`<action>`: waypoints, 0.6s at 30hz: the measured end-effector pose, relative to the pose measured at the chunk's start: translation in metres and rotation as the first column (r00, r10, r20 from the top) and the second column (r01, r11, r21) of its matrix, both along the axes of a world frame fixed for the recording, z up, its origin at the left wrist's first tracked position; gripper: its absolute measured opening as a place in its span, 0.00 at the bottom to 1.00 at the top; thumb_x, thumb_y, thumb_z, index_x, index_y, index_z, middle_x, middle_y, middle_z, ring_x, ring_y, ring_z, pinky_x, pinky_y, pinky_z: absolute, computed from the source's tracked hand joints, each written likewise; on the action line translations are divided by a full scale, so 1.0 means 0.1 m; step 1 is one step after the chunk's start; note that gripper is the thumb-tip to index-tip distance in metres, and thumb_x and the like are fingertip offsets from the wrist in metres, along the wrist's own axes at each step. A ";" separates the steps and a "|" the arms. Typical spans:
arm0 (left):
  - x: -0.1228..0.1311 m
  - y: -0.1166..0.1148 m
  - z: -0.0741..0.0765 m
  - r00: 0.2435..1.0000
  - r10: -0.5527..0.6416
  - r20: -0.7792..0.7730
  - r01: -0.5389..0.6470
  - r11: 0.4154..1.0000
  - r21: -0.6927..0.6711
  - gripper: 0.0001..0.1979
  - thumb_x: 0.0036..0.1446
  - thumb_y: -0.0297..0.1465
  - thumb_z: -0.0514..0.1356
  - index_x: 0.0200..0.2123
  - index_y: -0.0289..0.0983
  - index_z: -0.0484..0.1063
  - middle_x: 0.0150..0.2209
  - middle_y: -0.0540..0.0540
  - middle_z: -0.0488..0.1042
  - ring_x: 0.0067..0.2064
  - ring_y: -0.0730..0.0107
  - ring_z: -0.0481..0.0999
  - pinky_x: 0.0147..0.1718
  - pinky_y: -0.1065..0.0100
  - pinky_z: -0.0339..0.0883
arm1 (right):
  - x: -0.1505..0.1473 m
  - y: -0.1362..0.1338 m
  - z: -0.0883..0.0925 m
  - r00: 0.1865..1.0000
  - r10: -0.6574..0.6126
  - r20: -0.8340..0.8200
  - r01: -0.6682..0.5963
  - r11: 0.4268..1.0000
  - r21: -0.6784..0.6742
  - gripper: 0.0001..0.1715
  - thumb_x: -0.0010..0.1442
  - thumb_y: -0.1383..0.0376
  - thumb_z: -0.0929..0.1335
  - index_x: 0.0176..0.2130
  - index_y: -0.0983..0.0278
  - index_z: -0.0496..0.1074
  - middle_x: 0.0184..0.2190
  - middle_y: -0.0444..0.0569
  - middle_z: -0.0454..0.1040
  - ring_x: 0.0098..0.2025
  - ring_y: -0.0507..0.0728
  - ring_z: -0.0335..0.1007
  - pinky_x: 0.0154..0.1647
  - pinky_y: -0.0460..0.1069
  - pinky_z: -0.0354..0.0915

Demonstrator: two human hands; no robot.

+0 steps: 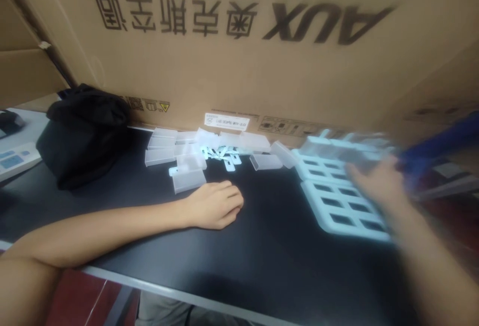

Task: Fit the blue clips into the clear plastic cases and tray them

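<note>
My left hand (217,205) rests on the dark table with its fingers curled in and pressed together; nothing shows in it. Just beyond it lies a translucent plastic sleeve (189,180), apart from the fingers. Farther back is a loose group of similar sleeves (160,155) around a small pile of light-blue slotted tabs (229,162). On the right, my right hand (377,181) is smeared by motion over a light-blue tray (318,201) with rows of rectangular openings. Its thumb points left, and its fingers blur into pale translucent pieces at the tray's far end.
A large cardboard box (209,72) with upside-down print stands along the table's back. At the left sit a black fabric bag (84,136) and a white device (18,159). A blurred blue object (441,141) is beyond my right wrist. The table's pale front edge (160,288) runs below my left arm.
</note>
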State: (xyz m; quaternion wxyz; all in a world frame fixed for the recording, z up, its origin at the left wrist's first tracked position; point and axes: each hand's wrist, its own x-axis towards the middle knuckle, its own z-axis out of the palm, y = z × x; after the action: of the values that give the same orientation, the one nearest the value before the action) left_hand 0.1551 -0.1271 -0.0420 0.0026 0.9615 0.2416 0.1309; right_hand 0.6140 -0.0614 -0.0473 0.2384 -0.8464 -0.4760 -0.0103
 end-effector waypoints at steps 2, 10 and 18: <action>0.00 0.00 0.01 1.000 -0.001 -0.010 0.002 1.000 0.011 0.10 0.72 0.32 0.53 0.44 0.38 0.73 0.47 0.44 0.80 0.45 0.63 0.76 0.40 0.64 0.74 | -0.02 -0.01 0.02 1.000 -0.004 0.000 0.004 1.000 -0.007 0.54 0.58 0.45 0.67 0.68 0.76 0.51 0.62 0.84 0.65 0.62 0.82 0.67 0.58 0.67 0.64; -0.01 -0.01 0.00 1.000 -0.002 -0.029 0.003 0.999 0.037 0.10 0.72 0.32 0.53 0.44 0.38 0.74 0.47 0.44 0.80 0.45 0.63 0.75 0.39 0.64 0.73 | -0.15 -0.07 0.12 1.000 -0.020 0.009 0.021 0.997 -0.073 0.56 0.60 0.47 0.67 0.71 0.79 0.49 0.65 0.83 0.63 0.66 0.82 0.64 0.61 0.64 0.64; 0.00 -0.02 0.00 1.000 -0.017 -0.019 0.018 0.998 0.060 0.10 0.72 0.32 0.54 0.44 0.37 0.74 0.46 0.43 0.80 0.44 0.61 0.75 0.38 0.63 0.73 | 0.07 0.02 -0.06 0.998 0.007 0.066 -0.006 1.000 -0.018 0.60 0.56 0.43 0.68 0.71 0.76 0.49 0.61 0.82 0.66 0.60 0.82 0.69 0.55 0.66 0.67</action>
State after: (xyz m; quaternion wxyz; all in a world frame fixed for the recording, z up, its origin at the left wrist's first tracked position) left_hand 0.1546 -0.1287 -0.0423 -0.0274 0.9644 0.2293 0.1292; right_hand 0.6211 -0.0591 -0.0528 0.2149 -0.8462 -0.4866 -0.0332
